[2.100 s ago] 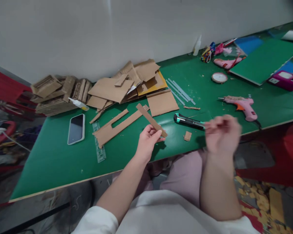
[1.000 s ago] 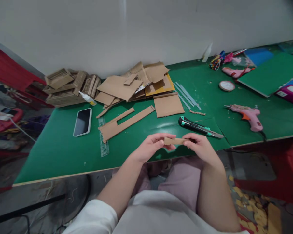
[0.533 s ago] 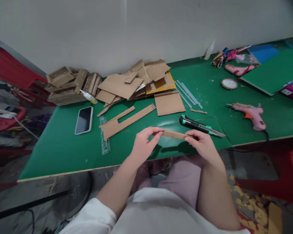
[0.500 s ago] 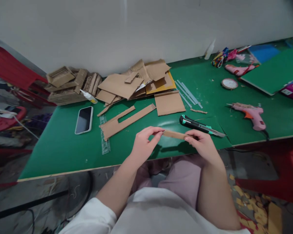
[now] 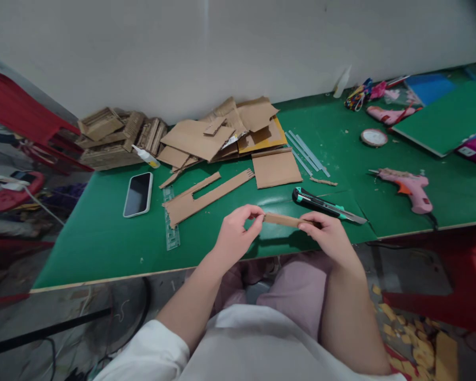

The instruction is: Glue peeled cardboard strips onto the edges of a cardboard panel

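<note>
A narrow cardboard strip [image 5: 282, 219] is stretched between my two hands, just above the front of the green table. My left hand [image 5: 240, 230] pinches its left end between thumb and fingertips. At the other end, my right hand [image 5: 325, 233] grips the strip with thumb and fingers, hiding part of that end. Close behind my right hand lies a black and green utility knife [image 5: 321, 203], its blade extended. Left of my hands, a notched cardboard piece [image 5: 206, 200] rests over a clear ruler [image 5: 172, 233].
Cardboard sheets [image 5: 198, 138] and stacked cardboard pieces [image 5: 111, 137] lie along the wall. A phone [image 5: 138, 194] and glue bottle [image 5: 146, 157] are at left. Glue sticks [image 5: 307, 153], a pink glue gun [image 5: 410, 188] and a tape roll [image 5: 374, 138] sit to the right.
My hands hold nearly the same pose on the cardboard strip. The view has shifted very slightly; nothing on the table has visibly moved.
</note>
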Action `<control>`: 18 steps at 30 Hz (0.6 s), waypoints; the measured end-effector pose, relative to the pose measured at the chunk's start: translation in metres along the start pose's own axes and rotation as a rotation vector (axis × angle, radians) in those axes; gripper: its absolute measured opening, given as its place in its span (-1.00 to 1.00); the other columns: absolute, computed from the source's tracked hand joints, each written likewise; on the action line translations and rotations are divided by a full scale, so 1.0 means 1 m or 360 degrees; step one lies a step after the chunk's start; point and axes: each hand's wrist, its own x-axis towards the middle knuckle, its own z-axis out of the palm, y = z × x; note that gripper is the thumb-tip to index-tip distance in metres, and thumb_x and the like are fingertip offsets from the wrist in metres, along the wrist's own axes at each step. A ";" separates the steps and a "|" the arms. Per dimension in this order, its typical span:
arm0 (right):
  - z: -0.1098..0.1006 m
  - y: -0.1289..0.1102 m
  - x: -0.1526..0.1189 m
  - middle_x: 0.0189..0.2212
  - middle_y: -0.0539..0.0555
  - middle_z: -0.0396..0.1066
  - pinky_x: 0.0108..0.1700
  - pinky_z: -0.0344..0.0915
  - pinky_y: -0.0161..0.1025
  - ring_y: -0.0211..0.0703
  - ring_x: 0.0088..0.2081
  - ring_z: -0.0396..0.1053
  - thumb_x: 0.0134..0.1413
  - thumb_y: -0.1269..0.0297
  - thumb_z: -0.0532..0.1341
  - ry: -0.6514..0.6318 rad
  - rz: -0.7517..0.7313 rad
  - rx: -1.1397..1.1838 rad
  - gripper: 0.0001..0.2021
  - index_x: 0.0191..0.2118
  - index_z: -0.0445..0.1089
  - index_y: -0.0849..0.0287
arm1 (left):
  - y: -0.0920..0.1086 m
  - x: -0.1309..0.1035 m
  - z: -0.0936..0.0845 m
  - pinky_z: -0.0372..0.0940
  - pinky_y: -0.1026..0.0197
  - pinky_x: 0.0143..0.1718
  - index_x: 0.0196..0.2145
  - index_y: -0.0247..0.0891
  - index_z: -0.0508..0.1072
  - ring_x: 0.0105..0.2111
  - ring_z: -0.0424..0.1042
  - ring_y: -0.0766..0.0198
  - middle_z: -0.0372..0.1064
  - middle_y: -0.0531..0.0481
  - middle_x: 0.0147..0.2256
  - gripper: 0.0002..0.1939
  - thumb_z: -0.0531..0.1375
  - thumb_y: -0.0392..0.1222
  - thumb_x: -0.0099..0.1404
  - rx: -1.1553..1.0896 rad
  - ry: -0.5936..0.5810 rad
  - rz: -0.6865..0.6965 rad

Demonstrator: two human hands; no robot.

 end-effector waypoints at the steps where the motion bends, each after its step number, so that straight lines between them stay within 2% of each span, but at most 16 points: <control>1: 0.000 0.000 0.000 -0.57 -0.03 0.33 -0.55 0.09 -0.37 -0.36 -0.59 0.14 -0.14 0.18 0.22 -0.0007 -0.0006 -0.0001 -0.82 -0.46 0.42 0.19 | 0.000 0.000 0.000 0.22 0.34 -0.29 -0.39 -0.24 0.36 -0.38 0.33 0.36 0.37 0.06 -0.41 -0.90 0.06 -0.25 0.21 0.0009 -0.0004 0.0008; 6: -0.001 -0.001 0.000 -0.57 -0.03 0.34 -0.51 0.12 -0.35 -0.32 -0.56 0.19 -0.15 0.17 0.23 -0.0003 -0.0026 -0.0023 -0.82 -0.47 0.42 0.19 | 0.002 -0.001 0.000 0.22 0.33 -0.29 -0.39 -0.24 0.33 -0.38 0.35 0.36 0.36 0.05 -0.42 -0.90 0.03 -0.26 0.22 -0.0019 0.0018 -0.0054; 9: -0.003 0.003 0.000 -0.58 -0.04 0.33 -0.52 0.11 -0.36 -0.32 -0.55 0.19 -0.14 0.18 0.23 0.0068 0.0008 0.0000 -0.82 -0.47 0.41 0.20 | -0.005 -0.002 -0.005 0.23 0.31 -0.30 -0.34 -0.25 0.33 -0.39 0.38 0.35 0.38 0.05 -0.43 -0.89 0.03 -0.22 0.23 -0.0106 0.0183 -0.0169; 11: -0.004 0.007 0.000 -0.63 -0.06 0.29 -0.56 0.09 -0.37 -0.35 -0.58 0.17 -0.13 0.18 0.23 0.0149 0.0042 0.0097 -0.82 -0.45 0.40 0.20 | -0.020 -0.006 -0.016 0.24 0.30 -0.32 -0.32 -0.25 0.33 -0.39 0.40 0.33 0.38 0.04 -0.44 -0.86 0.04 -0.16 0.23 -0.0139 0.0356 -0.0250; 14: -0.004 0.013 0.001 -0.68 -0.11 0.24 -0.59 0.11 -0.39 -0.39 -0.63 0.14 -0.11 0.19 0.24 0.0363 0.0015 0.0402 -0.83 -0.40 0.38 0.19 | -0.057 -0.025 -0.050 0.25 0.26 -0.34 -0.31 -0.26 0.30 -0.43 0.38 0.31 0.34 0.05 -0.46 -0.80 0.06 -0.06 0.21 -0.0070 0.0646 -0.0450; 16: -0.004 0.016 0.003 -0.65 -0.11 0.29 -0.54 0.21 -0.37 -0.38 -0.62 0.22 -0.14 0.21 0.27 0.0553 -0.0031 0.0649 -0.82 -0.37 0.38 0.17 | -0.087 -0.048 -0.083 0.24 0.22 -0.35 -0.25 -0.23 0.26 -0.43 0.36 0.29 0.30 0.07 -0.46 -0.76 0.04 -0.02 0.22 0.0186 0.0953 -0.0593; 18: -0.005 0.017 0.006 -0.59 -0.08 0.37 -0.44 0.30 -0.31 -0.33 -0.55 0.33 -0.22 0.25 0.31 0.0744 -0.0074 0.0877 -0.79 -0.36 0.38 0.15 | -0.115 -0.081 -0.120 0.21 0.16 -0.36 -0.15 -0.18 0.17 -0.43 0.31 0.26 0.22 0.09 -0.44 -0.73 -0.05 0.00 0.26 0.0416 0.1095 -0.0668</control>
